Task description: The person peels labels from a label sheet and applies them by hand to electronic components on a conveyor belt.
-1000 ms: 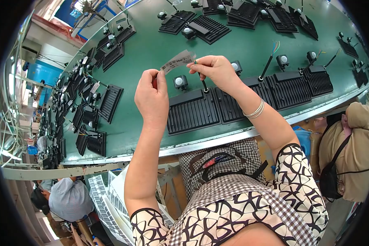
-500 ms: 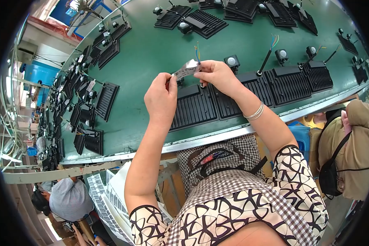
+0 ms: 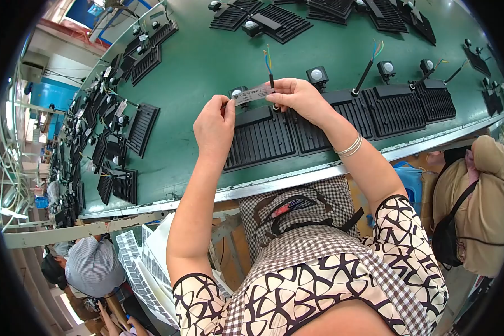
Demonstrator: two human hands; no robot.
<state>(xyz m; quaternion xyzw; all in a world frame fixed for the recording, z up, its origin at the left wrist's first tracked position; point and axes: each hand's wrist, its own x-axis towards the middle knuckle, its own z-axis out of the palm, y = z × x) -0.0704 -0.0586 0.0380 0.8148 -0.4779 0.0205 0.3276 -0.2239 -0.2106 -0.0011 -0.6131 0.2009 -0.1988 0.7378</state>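
A silvery printed label [image 3: 253, 94] is stretched between my two hands, its right end against a black cable [image 3: 271, 81] with coloured wires at the top. My left hand [image 3: 214, 124] pinches the label's left end between thumb and finger. At the other end, my right hand [image 3: 298, 101] is closed on the label beside the cable. Below them lies a black finned lamp housing [image 3: 260, 140], from which the cable rises. A sensor with a white dome [image 3: 238, 91] is partly hidden behind the label.
More finned housings [image 3: 395, 111] with sensors and upright cables continue rightward along the edge of the green table [image 3: 190, 61]. Further housings lie at the far side and left. A person in a striped shirt [image 3: 95, 266] is at lower left; another in beige [image 3: 476, 207] sits right.
The label, curved and tilted before, now lies flatter and straighter between my hands. My left hand has shifted slightly left and up. The view has moved a little.
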